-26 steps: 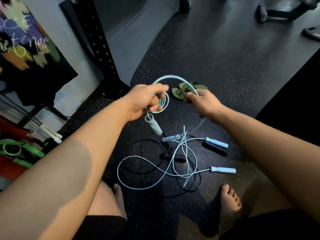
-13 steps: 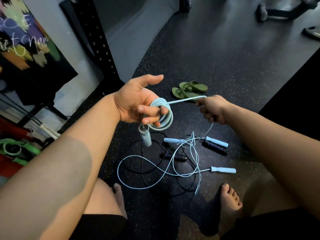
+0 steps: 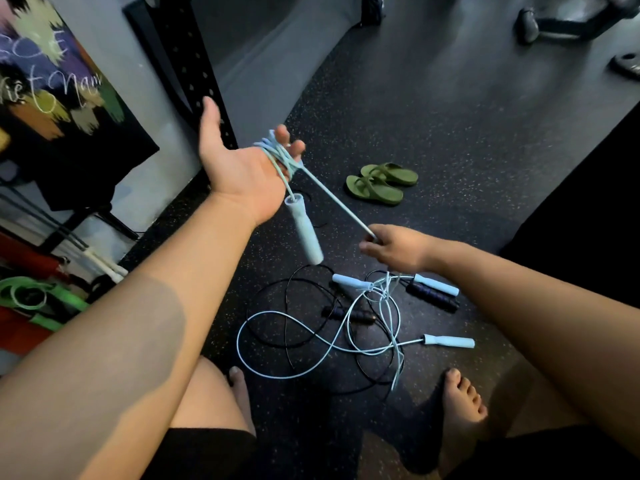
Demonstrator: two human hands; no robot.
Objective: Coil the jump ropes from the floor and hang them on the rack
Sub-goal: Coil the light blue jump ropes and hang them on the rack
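Observation:
My left hand [image 3: 239, 168] is raised palm up, thumb spread wide. Its fingers hook a small coil of the light blue jump rope [image 3: 277, 154] wound around them. The rope's pale handle [image 3: 303, 233] dangles below the palm. From the coil a taut strand runs down and right to my right hand [image 3: 398, 251], which pinches it. The rest of this rope falls into a tangle on the floor, mixed with another light blue rope [image 3: 311, 337] and a black rope [image 3: 294, 306]. Pale handles [image 3: 448, 341] and a black handle [image 3: 431, 296] lie there too.
A black perforated rack upright [image 3: 183, 57] stands at the back left by the wall. Green flip-flops [image 3: 381, 183] lie past the ropes. Green bands [image 3: 27, 299] and bars sit at the far left. My bare feet [image 3: 460, 407] flank the tangle.
My left hand has turned palm up and lifted, thumb opening out, with the coil round its fingers. My right hand has dropped down toward me, drawing the strand taut.

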